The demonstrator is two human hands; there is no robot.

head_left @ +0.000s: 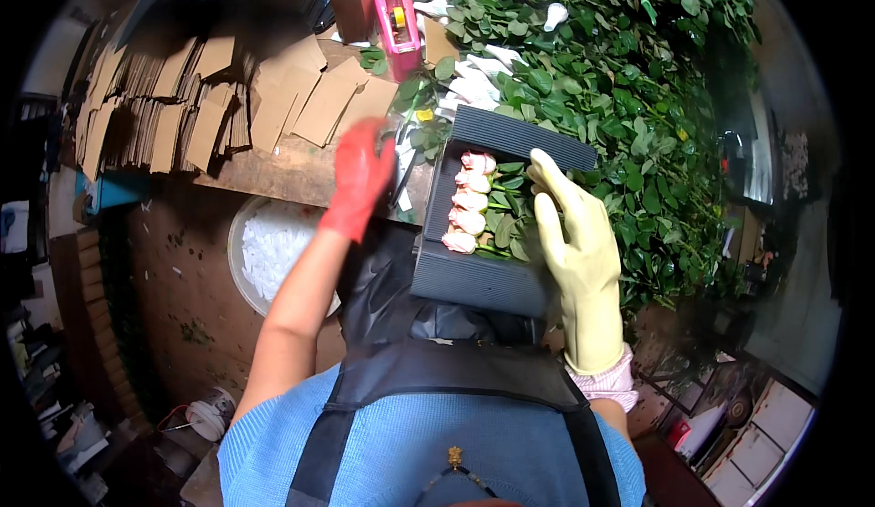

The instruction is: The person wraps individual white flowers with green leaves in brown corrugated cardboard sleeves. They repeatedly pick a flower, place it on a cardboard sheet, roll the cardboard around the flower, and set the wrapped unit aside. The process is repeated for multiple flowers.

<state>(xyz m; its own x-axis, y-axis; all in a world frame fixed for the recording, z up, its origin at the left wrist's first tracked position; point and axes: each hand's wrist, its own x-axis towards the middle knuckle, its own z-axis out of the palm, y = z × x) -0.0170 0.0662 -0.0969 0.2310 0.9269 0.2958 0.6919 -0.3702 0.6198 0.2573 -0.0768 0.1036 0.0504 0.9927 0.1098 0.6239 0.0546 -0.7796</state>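
Note:
A row of several pale pink roses [469, 201] lies with green leaves and stems on an unfolded sheet of black corrugated cardboard [478, 278] in front of me. My right hand [577, 234], in a pale yellow rubber glove, rests over the stem side of the roses; its palm side is hidden, so I cannot tell whether it grips them. My left hand [362, 172], in a red glove and slightly blurred, is over the table edge, left of the cardboard, near the brown cardboard pieces [328, 107]. Nothing shows in its fingers, though their inner side is hidden.
A pink tape dispenser [403, 59] stands at the back of the wooden table [273, 182]. White-netted flower heads [475, 83] and a large heap of leafy stems [615, 111] lie beyond and right. Stacked brown cardboard [164, 121] is at left; a tub of white pieces [236, 254] stands below.

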